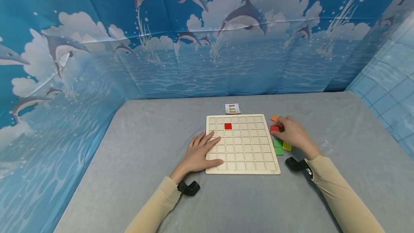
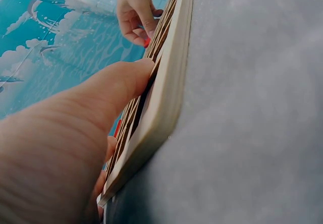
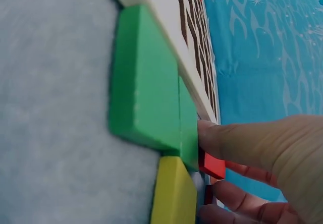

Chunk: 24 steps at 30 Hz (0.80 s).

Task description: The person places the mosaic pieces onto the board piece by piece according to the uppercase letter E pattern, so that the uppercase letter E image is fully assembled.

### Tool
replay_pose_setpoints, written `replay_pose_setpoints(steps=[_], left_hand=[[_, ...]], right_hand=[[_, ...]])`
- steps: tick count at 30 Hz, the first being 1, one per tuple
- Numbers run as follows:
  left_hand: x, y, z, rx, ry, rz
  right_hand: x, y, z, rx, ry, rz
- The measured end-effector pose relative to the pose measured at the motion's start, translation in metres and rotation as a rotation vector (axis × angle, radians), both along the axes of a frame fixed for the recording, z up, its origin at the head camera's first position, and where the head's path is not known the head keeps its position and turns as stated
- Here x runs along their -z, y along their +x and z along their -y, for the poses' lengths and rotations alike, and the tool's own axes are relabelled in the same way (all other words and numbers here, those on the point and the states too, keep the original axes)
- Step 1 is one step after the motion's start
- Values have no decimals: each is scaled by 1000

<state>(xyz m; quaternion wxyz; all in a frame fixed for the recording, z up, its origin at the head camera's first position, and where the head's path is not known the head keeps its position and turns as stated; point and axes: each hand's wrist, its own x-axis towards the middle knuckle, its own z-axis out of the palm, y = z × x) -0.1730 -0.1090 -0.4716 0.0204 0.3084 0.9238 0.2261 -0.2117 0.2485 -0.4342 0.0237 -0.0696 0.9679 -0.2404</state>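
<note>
A wooden grid board point(image 1: 240, 172) lies on the table, with one red tile point(image 1: 228, 126) in a cell of its upper part. My left hand point(image 1: 201, 154) rests on the board's left side, fingers spread; its thumb point(image 2: 133, 75) lies over the near edge in the left wrist view. Beyond the board's right edge, my right hand point(image 1: 292, 132) pinches another red tile point(image 1: 274, 128) between thumb and fingers. In the right wrist view the thumb point(image 3: 217, 138) touches this red tile point(image 3: 213, 166). Two green tiles point(image 3: 156, 82) and a yellow tile point(image 3: 174, 193) lie nearby.
An orange tile point(image 1: 274, 118) lies past the right hand's fingertips. Behind the board sits a small card point(image 1: 232, 108) with a coloured grid pattern. A grey cloth point(image 1: 155, 136) covers the table, and a dolphin-print curtain point(image 1: 194, 67) hangs behind and at the sides.
</note>
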Motion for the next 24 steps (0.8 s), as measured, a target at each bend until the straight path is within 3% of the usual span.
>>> replay_pose_setpoints(steps=[7,16,24], left_hand=[[-2,1,0,1,3,0],[0,1,0,-1,2,3],[-1,1,0,-5,0,-4]], right_hand=[[3,0,-2,-16,-48,-22],[5,2,-2,21,-87,-43],[4,5,-5,10,-182,-73]])
